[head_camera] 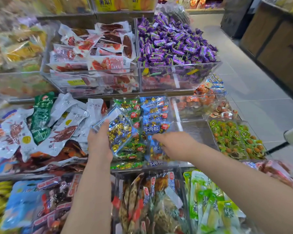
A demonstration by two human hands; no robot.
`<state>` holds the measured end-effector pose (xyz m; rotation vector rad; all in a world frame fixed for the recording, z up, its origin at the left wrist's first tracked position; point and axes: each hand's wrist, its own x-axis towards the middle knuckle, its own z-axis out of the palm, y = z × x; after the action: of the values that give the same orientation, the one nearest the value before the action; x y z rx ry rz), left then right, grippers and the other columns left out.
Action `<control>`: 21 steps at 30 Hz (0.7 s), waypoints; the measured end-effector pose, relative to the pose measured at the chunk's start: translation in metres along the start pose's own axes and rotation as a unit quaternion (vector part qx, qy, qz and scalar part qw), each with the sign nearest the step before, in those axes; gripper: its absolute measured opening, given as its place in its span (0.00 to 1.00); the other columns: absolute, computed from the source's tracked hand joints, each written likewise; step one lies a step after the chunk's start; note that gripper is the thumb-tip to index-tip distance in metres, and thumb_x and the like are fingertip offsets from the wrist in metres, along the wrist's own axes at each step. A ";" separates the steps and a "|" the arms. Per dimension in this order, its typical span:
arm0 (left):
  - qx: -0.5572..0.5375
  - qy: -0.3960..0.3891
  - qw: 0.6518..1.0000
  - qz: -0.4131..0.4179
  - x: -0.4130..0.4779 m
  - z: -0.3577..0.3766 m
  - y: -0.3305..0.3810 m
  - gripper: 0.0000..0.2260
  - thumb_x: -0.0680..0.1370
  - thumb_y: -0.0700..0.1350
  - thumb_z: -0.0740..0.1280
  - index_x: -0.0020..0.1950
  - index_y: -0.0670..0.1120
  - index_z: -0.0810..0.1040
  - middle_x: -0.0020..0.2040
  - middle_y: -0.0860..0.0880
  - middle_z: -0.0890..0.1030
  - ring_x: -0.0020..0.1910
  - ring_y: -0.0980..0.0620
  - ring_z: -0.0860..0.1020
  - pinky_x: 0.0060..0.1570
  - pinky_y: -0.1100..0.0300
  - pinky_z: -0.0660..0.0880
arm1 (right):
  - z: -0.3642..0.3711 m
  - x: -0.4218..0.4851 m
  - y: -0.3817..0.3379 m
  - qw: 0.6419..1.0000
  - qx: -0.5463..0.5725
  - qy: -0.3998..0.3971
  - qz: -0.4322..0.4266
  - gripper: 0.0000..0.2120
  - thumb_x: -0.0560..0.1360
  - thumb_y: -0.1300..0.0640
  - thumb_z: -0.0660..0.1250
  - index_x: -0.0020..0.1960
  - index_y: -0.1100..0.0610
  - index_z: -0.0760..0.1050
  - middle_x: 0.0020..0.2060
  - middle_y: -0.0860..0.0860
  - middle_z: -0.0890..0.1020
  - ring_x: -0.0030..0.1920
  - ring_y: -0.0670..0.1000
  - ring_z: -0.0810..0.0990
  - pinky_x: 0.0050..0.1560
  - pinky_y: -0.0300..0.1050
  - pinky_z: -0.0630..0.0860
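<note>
At nine o'clock of the view we see a heap of white vacuum packs (64,119) with one green pack (41,115) among them. Above it, at eleven o'clock, red-and-white meat packs (98,48) fill an upper acrylic bin (95,85). Our left hand (99,142), its forearm entering at six o'clock, sits just left of centre. It holds a blue packet (120,130) of gold and blue foil-wrapped pieces. The thumb (106,123) lies curled over the packet's top left corner near the barcode (98,126), and the fingers are hidden beneath it. The packet is tilted, its long side running from ten o'clock to four o'clock, and it hangs over the green packets (131,109) beneath it. At three o'clock of that packet lie the stacked blue beef-cube packets (155,115), in the same row. Our right hand (174,146) reaches in from five o'clock, its fingertips at a blurred blue packet (155,150) at the near end of that stack. The blur keeps us from telling whether the fingers pinch it or merely touch it. At one o'clock of the view purple-wrapped candies (172,41) are piled high in their own clear bin (179,81). At three o'clock of the right hand we see green-rimmed snack cups (235,139), and beyond them the grey tiled floor (254,85).
</note>
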<state>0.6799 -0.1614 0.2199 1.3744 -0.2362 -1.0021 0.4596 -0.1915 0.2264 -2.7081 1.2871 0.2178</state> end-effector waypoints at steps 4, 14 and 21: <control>0.001 0.000 1.000 0.003 -0.004 -0.002 -0.002 0.08 0.76 0.47 0.70 0.52 0.50 0.73 0.56 0.49 0.80 0.55 0.49 0.78 0.58 0.50 0.75 | -0.022 0.026 0.005 0.998 -0.045 0.040 0.002 0.28 0.73 0.66 0.59 0.69 0.44 0.63 0.51 0.49 0.80 0.45 0.55 0.79 0.35 0.44 0.71; -0.005 -0.008 1.000 0.008 -0.006 0.002 -0.004 0.06 0.77 0.47 0.70 0.50 0.51 0.74 0.53 0.52 0.80 0.58 0.49 0.78 0.62 0.49 0.73 | 0.011 0.039 -0.005 0.999 -0.023 0.021 -0.014 0.24 0.75 0.63 0.60 0.69 0.49 0.62 0.49 0.52 0.79 0.45 0.57 0.79 0.33 0.47 0.73; -0.027 -0.015 0.999 0.028 -0.002 -0.001 -0.002 0.08 0.78 0.47 0.69 0.46 0.53 0.70 0.41 0.57 0.75 0.38 0.59 0.75 0.43 0.60 0.72 | 0.027 0.047 0.022 0.999 -0.032 0.023 -0.023 0.24 0.79 0.50 0.57 0.73 0.52 0.58 0.67 0.52 0.70 0.64 0.56 0.71 0.57 0.52 0.72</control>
<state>0.6784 -0.1592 0.2188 1.2977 -0.2662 -0.9772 0.4698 -0.2354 0.1896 -2.8077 1.2500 0.1961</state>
